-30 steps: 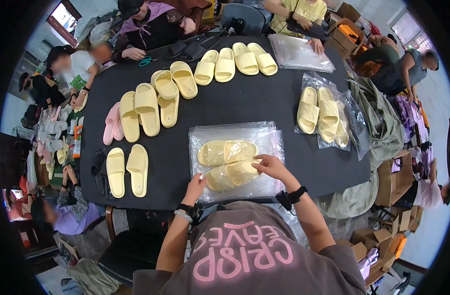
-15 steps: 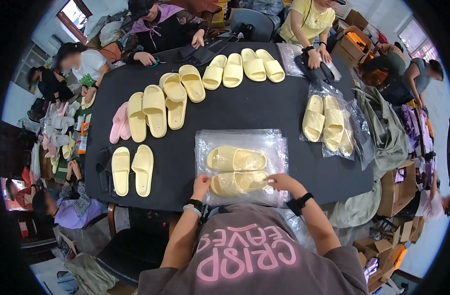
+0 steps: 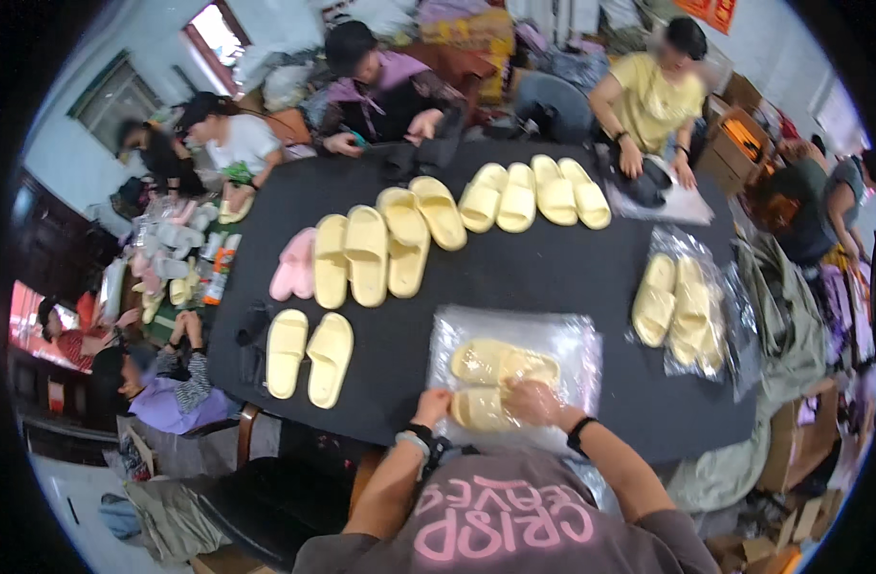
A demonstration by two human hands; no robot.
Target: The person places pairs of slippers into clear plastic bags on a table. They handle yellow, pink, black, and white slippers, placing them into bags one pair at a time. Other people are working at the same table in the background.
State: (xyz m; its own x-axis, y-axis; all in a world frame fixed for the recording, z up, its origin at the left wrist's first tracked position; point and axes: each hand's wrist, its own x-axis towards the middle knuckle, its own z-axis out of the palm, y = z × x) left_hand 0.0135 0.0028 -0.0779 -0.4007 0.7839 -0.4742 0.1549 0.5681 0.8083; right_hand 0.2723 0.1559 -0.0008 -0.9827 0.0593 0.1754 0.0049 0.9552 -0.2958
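Observation:
A pair of pale yellow slippers (image 3: 477, 361) lies side by side in a clear plastic bag (image 3: 576, 359) at the table's near edge, soles down. At the bag's near left corner my left hand (image 3: 433, 407) is closed, pinching the film beside the nearer slipper. My right hand (image 3: 535, 402), slightly blurred, is bunched over the right half of the nearer slipper, with bag film gathered at its fingers. Its fingertips are partly hidden. More clear bags lie flat beneath this one. To the left, a loose yellow pair (image 3: 309, 356) rests on the black tabletop (image 3: 514, 277).
Yellow slippers (image 3: 367, 253) curve across the table's far side, beside a pink pair (image 3: 292, 263). Bagged yellow slippers (image 3: 687, 311) lie at right. Two co-workers opposite handle black slippers (image 3: 641, 182). A green-grey cloth (image 3: 777, 301) hangs at the right edge; a black chair (image 3: 285, 502) stands near left.
My right hand has moved left from the slippers' right end onto the nearer slipper, drawing film along. My left hand stays at the bag's near left corner. The view has shifted.

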